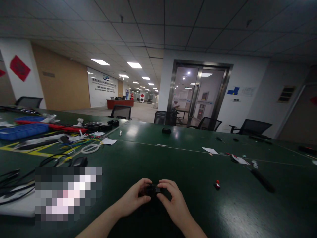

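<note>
Between my two hands, low over the near part of the green table (138, 162), is a small black object (154, 189). It looks blocky and dark, and its kind is too hard to make out. My left hand (135, 197) grips its left end between thumb and fingers. On the other side, my right hand (173, 201) pinches its right end with thumb and forefinger. Fingers cover both ends, so only the middle shows. A small red item (217, 184) lies on the table to the right of my right hand.
Cables, a white coiled cord (90, 148), a mouse (79, 162) and blue trays (23, 131) crowd the left side. A blurred-out patch (68, 195) covers something near left. A black box (166, 131) stands farther back. Papers (240, 160) and a dark-handled tool (262, 180) lie right.
</note>
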Available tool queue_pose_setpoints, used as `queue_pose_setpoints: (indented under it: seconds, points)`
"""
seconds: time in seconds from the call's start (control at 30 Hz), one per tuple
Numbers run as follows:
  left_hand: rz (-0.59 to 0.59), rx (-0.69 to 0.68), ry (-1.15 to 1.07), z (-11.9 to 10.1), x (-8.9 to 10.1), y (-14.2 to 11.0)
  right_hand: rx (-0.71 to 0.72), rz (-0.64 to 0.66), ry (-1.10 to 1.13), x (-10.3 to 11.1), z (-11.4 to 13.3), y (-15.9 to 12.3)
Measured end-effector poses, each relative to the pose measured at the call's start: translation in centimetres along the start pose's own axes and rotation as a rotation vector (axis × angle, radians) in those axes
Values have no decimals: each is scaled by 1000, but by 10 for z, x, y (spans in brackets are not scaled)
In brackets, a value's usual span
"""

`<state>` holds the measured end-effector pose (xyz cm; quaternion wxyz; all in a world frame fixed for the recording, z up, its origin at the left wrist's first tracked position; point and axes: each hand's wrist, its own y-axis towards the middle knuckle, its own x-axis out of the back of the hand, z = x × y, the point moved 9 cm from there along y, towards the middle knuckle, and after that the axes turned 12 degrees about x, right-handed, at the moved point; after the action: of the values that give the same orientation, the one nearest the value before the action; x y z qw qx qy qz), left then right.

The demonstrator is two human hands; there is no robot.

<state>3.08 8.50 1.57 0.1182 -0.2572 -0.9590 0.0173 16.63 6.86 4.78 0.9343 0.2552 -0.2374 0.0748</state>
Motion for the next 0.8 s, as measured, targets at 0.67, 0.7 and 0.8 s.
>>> queue_pose_setpoints:
  seconds: [0.67, 0.7, 0.8]
  points:
    - [11, 11, 8, 7, 2, 0, 8, -195, 1, 33, -12, 0]
    - [8, 14, 11, 7, 3, 0, 10, -204, 3, 34, -12, 0]
    - [11, 18, 14, 6, 3, -1, 11, -234, 7, 39, -13, 0]
